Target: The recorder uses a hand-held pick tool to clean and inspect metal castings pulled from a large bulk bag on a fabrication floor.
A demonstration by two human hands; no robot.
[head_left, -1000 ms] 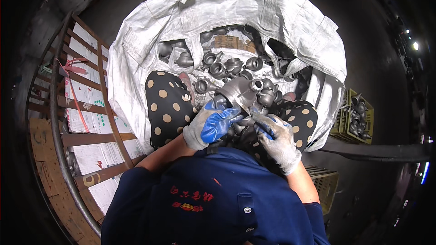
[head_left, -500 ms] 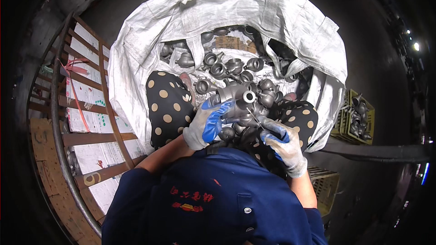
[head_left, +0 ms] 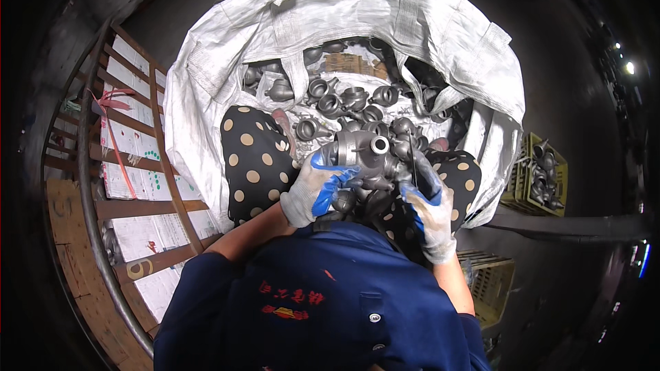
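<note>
My left hand (head_left: 317,189), in a white glove with a blue palm, is closed on a grey metal pipe-fitting casting (head_left: 359,154). A round bright-rimmed spout on the casting points up. Beside it, my right hand (head_left: 430,206), gloved alike, grips a thin dark file-like tool (head_left: 413,158) whose tip points away from me. The tool stands upright just right of the casting; I cannot tell whether they touch. More grey castings (head_left: 354,98) lie loose beyond my hands, between my knees. The undersides of both hands' grips are hidden.
A large white woven sack (head_left: 227,34) with loop handles spreads around my legs. On the right, a yellow crate (head_left: 517,196) holds castings, and another crate (head_left: 496,288) stands nearer. A rusty metal rack (head_left: 155,130) with white boards and a wooden edge is at my left.
The file-like tool has swung from slanting over the casting to upright at its right side. My right hand turned with it. The casting has tilted slightly in my left hand.
</note>
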